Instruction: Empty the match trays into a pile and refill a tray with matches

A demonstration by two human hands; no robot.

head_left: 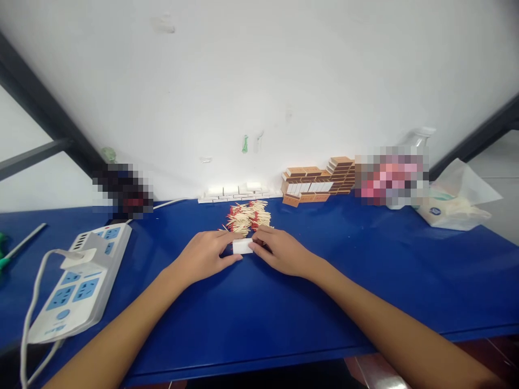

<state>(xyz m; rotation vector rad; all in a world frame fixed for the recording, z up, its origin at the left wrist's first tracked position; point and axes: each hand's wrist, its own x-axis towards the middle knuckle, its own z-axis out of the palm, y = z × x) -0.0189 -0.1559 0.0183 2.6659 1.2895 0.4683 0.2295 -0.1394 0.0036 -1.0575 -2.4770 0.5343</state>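
Note:
My left hand [205, 256] and my right hand [279, 251] meet over a small white matchbox tray [242, 246] on the blue table [251, 313], each gripping one end of it. Just behind the hands lies a loose heap of red-tipped matches [247, 216]. Whether any matches lie inside the tray is hidden by my fingers.
A row of white inner trays [235, 193] lines the wall. Stacked brown matchbox sleeves [318, 182] stand to its right. A white power strip [79, 281] with cable lies at the left, a plastic bag [456, 200] at the far right.

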